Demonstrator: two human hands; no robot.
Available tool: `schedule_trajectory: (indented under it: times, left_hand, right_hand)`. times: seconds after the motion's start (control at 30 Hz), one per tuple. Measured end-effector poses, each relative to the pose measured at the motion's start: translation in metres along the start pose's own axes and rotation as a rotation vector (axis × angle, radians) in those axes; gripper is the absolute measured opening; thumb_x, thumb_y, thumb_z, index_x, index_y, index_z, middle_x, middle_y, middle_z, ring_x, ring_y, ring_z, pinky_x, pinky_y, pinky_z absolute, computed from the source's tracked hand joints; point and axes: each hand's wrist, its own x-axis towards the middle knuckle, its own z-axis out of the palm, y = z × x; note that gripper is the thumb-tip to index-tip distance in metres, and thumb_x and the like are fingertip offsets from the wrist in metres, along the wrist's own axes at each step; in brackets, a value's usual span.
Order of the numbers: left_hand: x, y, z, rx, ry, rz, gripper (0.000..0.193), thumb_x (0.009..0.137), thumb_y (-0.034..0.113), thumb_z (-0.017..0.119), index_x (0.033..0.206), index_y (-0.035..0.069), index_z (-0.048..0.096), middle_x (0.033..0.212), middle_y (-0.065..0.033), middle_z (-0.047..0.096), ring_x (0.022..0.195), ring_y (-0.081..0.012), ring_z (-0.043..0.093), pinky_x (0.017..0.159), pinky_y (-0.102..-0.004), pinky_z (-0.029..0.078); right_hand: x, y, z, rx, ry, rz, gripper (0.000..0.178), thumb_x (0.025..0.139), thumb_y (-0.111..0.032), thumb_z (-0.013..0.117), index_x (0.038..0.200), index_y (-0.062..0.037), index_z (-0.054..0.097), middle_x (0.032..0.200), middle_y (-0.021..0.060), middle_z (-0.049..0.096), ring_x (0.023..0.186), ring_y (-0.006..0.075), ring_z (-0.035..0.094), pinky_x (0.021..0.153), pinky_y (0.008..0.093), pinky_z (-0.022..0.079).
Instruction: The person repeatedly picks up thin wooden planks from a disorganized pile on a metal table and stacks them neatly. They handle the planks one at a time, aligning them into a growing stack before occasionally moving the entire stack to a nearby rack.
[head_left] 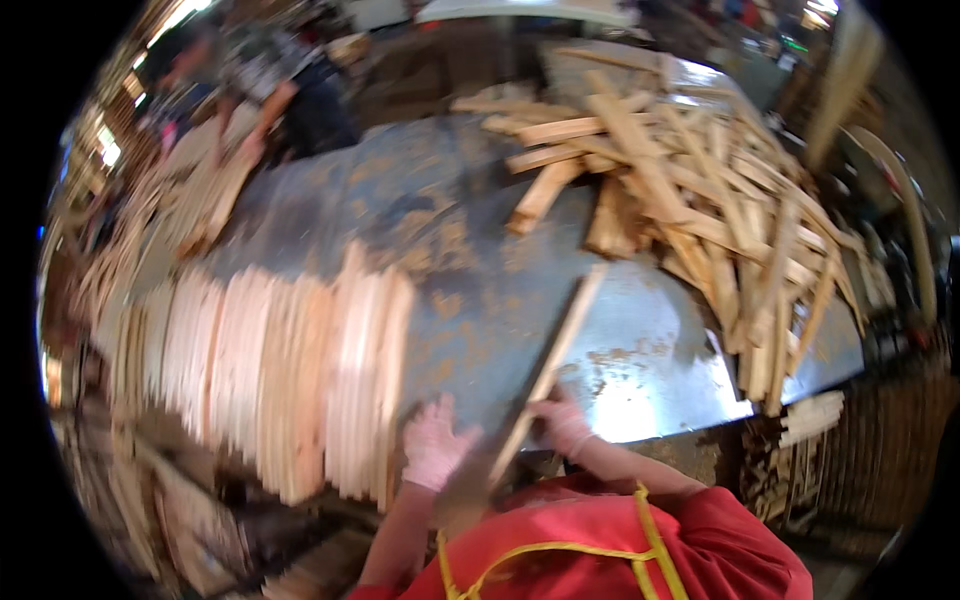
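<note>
A narrow wooden strip (pixel 566 338) slants across the metal table's near edge, its far end pointing toward the loose pile. My right hand (pixel 563 420), in a thin pale glove, has its fingers closed on the strip's near part. My left hand (pixel 437 442), gloved alike, is open with fingers apart and holds nothing. It lies between the strip and a long row of wooden strips (pixel 290 375) standing side by side along the table's left part. The row's right end is close to my left hand.
A jumbled pile of wooden strips (pixel 715 215) covers the right of the metal table (pixel 400 190), which has sawdust patches. At the far left another person (pixel 285 90) handles more strips (pixel 205 200). Stacked wood (pixel 790 465) stands below the table's right edge.
</note>
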Motion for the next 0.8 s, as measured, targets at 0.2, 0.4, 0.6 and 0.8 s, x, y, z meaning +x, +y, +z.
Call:
schedule_trajectory:
  times: [0.2,0.4,0.6,0.8]
  left_hand:
    - [0.011,0.062,0.03,-0.54,-0.015,-0.057,0.046,0.086,0.027,0.072,0.128,0.009,0.067,0.124,-0.0232,0.068,0.114,-0.0455,0.066,0.099,-0.0519,0.052]
    - [-0.013,-0.033,0.045,0.188,0.382,-0.032,0.058,0.079,0.036,0.077,0.13,0.011,0.067,0.142,-0.013,0.055,0.139,-0.0395,0.046,0.119,-0.0543,0.032]
    - [-0.01,-0.067,0.037,0.292,0.248,-0.422,0.102,0.08,0.041,0.08,0.164,0.009,0.033,0.167,-0.0175,0.034,0.157,-0.0386,0.025,0.13,-0.0533,0.013]
    - [0.022,0.087,0.022,0.149,0.312,-0.049,0.081,0.076,0.036,0.081,0.149,0.012,0.055,0.151,-0.0151,0.053,0.14,-0.0375,0.049,0.117,-0.0559,0.036]
  right_hand:
    - [-0.02,-0.053,0.042,-0.691,-0.18,-0.007,0.078,0.094,-0.027,0.076,0.16,-0.0033,0.04,0.143,0.0164,0.064,0.131,0.0271,0.059,0.113,0.0388,0.045]
    - [0.009,-0.239,-0.081,-0.755,0.105,-0.492,0.082,0.097,-0.019,0.074,0.165,-0.0031,0.03,0.159,0.0179,0.051,0.147,0.0306,0.049,0.121,0.0401,0.041]
    - [0.066,-0.436,-0.061,-1.371,0.494,-0.596,0.096,0.093,-0.051,0.075,0.164,-0.0027,0.032,0.157,0.0251,0.051,0.145,0.0394,0.048,0.118,0.0455,0.041]
    - [0.149,-0.509,-0.025,-1.906,0.613,-0.403,0.106,0.078,-0.073,0.074,0.158,-0.009,0.042,0.153,0.0196,0.055,0.145,0.0347,0.049,0.116,0.0456,0.041]
